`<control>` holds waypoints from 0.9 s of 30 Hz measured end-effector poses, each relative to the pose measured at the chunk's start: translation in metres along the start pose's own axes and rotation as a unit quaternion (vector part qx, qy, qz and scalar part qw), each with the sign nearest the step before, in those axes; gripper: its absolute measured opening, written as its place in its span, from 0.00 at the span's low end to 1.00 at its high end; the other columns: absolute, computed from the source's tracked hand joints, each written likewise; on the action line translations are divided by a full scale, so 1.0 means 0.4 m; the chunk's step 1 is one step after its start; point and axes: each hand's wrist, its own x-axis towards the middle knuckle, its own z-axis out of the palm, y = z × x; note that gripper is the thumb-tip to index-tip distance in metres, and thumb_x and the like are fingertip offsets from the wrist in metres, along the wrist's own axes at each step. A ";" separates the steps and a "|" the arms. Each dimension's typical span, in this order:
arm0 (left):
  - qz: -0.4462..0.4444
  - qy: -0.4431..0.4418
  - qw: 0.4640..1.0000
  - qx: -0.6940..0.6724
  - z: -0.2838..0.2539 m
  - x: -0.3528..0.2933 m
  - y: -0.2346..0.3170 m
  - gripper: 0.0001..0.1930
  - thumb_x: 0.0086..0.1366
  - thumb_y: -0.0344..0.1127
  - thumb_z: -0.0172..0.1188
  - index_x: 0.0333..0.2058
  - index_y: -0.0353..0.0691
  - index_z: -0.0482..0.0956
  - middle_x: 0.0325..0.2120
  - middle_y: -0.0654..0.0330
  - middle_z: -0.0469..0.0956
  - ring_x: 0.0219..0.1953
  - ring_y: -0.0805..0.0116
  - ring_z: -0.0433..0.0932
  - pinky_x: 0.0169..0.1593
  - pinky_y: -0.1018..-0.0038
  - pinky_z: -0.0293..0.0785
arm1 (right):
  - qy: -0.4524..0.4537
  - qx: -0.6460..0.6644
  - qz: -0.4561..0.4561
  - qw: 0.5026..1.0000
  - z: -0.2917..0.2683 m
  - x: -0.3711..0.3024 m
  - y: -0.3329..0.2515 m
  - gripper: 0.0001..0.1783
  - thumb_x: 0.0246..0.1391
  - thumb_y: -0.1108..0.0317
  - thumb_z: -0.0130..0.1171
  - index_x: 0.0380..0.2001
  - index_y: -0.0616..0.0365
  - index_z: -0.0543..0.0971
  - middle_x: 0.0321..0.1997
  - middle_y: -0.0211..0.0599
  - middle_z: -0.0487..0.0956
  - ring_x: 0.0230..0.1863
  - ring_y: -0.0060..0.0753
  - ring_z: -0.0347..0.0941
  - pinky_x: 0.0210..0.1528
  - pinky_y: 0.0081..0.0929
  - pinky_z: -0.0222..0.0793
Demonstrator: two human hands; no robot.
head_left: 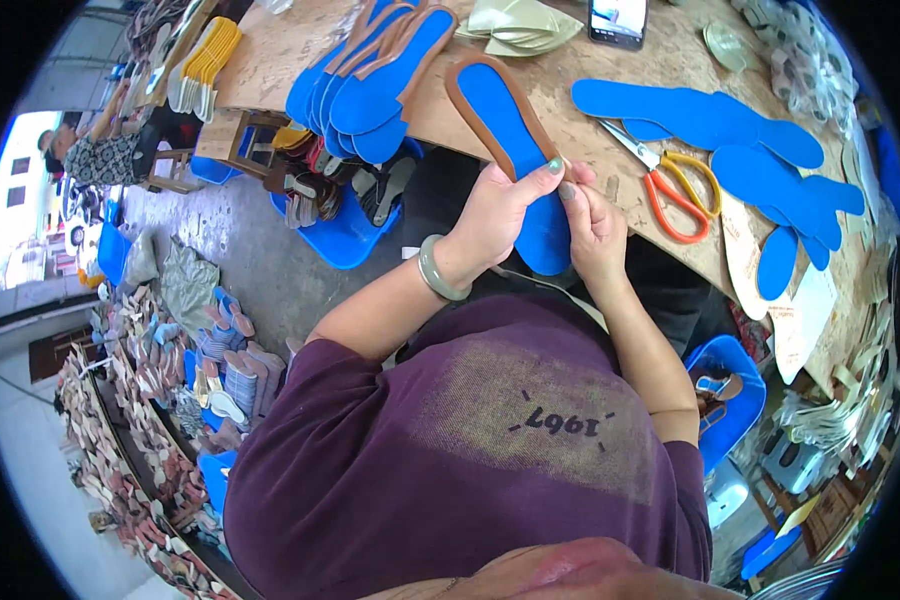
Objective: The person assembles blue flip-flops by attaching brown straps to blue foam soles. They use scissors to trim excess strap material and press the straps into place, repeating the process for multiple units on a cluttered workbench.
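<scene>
A blue insole (500,115) with a brown strip around its far end is held between my two hands at the table's near edge. My left hand (500,210) grips its left side, thumb lying across the blue face. On the other side, my right hand (595,225) pinches the insole's edge, close to the left thumb; the brown strip ends about there. Scissors (675,190) with one orange and one yellow handle lie on the table to the right. Plain blue insoles (710,115) are spread beyond them. Several brown-edged blue insoles (380,85) are piled at the left.
The wooden table (610,70) carries a phone (618,22), pale cut sheets (520,25) and a stack of yellow-edged pieces (205,60). Blue bins (345,235) stand below it. Shoe lasts (120,430) fill racks at the lower left. Another person (100,150) sits far left.
</scene>
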 end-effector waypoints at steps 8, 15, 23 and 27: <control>0.068 0.000 0.887 0.457 -0.160 0.102 0.250 0.27 0.55 0.40 0.65 0.51 0.35 0.70 0.38 0.58 0.78 0.39 0.71 0.76 0.45 0.72 0.73 | -0.132 0.156 0.152 0.967 -0.054 0.010 0.016 0.20 0.65 0.55 0.46 0.47 0.58 0.77 0.31 0.27 0.78 0.28 0.16 0.70 0.30 0.15 0.63; 0.123 0.056 0.450 0.883 -0.296 0.175 0.378 0.43 0.51 0.55 0.63 0.62 0.42 0.58 0.64 0.43 0.52 0.67 0.44 0.47 0.62 0.48 0.54 | -0.128 0.145 0.150 0.970 -0.070 -0.018 0.007 0.15 0.63 0.61 0.50 0.46 0.57 0.77 0.29 0.25 0.78 0.27 0.13 0.70 0.29 0.13 0.62; 0.187 0.103 0.310 0.926 -0.363 0.176 0.294 0.40 0.54 0.54 0.59 0.62 0.43 0.59 0.63 0.40 0.52 0.66 0.42 0.48 0.64 0.50 0.49 | -0.271 -0.002 0.144 0.952 -0.009 -0.026 0.051 0.13 0.56 0.68 0.56 0.42 0.62 0.79 0.31 0.31 0.80 0.29 0.18 0.73 0.34 0.17 0.70; 0.278 0.018 0.427 0.860 -0.284 0.130 0.255 0.40 0.56 0.56 0.58 0.63 0.46 0.57 0.66 0.49 0.50 0.67 0.44 0.46 0.66 0.46 0.40 | -0.424 -0.140 0.058 0.893 0.135 -0.026 0.142 0.18 0.49 0.58 0.62 0.40 0.58 0.80 0.34 0.43 0.81 0.37 0.44 0.78 0.41 0.33 0.72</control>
